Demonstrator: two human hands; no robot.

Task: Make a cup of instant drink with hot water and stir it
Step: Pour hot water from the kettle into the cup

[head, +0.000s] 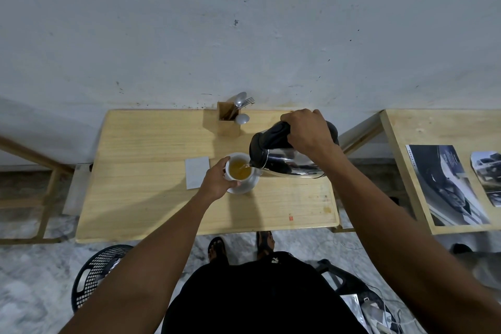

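both hands busy: right hand (306, 131) grips kettle (282, 157); left hand (217, 180) clasps cup (240, 169); no legible writing.

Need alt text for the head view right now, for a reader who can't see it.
The right hand tilts a steel kettle, pouring into a white cup of amber liquid that the left hand steadies on its saucer, on a wooden table.

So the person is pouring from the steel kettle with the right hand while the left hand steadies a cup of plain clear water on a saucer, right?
Not quite. The head view shows the liquid in the cup is amber, not clear. The rest holds: the right hand tilts the kettle and the left hand steadies the cup on its saucer.
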